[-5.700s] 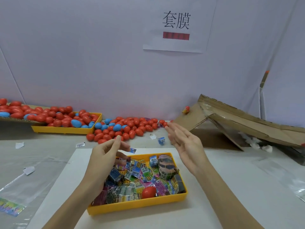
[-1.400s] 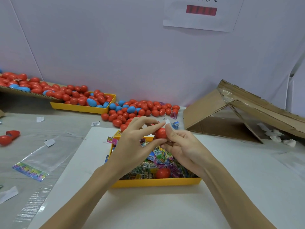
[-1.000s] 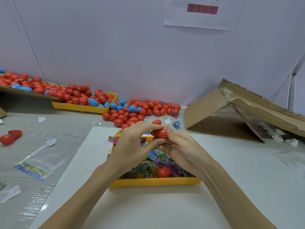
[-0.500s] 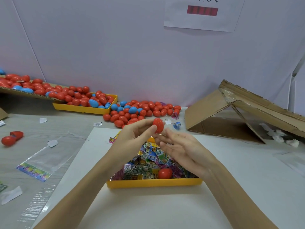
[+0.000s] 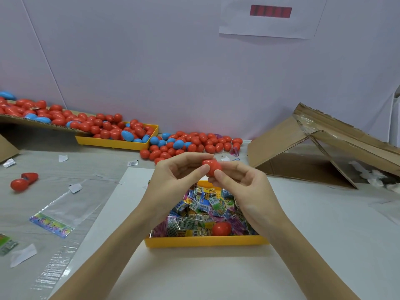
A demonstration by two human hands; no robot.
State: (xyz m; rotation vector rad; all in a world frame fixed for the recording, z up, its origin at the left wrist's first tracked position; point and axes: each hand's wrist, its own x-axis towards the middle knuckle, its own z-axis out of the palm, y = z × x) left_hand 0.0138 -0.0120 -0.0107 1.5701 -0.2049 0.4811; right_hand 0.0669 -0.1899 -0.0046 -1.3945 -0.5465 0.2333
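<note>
A red plastic egg (image 5: 212, 166) is held above the yellow tray (image 5: 205, 242) between both hands. My left hand (image 5: 173, 180) pinches it from the left with thumb and fingertips, and my right hand (image 5: 244, 187) pinches it from the right. The tray holds several small colourful packets (image 5: 199, 208) and another red egg (image 5: 221, 228) near its front right.
A heap of red and blue eggs (image 5: 190, 144) lies at the back, with more in a second yellow tray (image 5: 116, 144) and on cardboard (image 5: 32, 122). An open red egg (image 5: 23, 180) lies at the left. Clear film bags (image 5: 62, 208) lie left; a collapsed cardboard box (image 5: 324, 152) stands right.
Both hands pressed the red egg together over the tray. Half a second ago my left hand held it alone; now my right fingers pinch it again.
</note>
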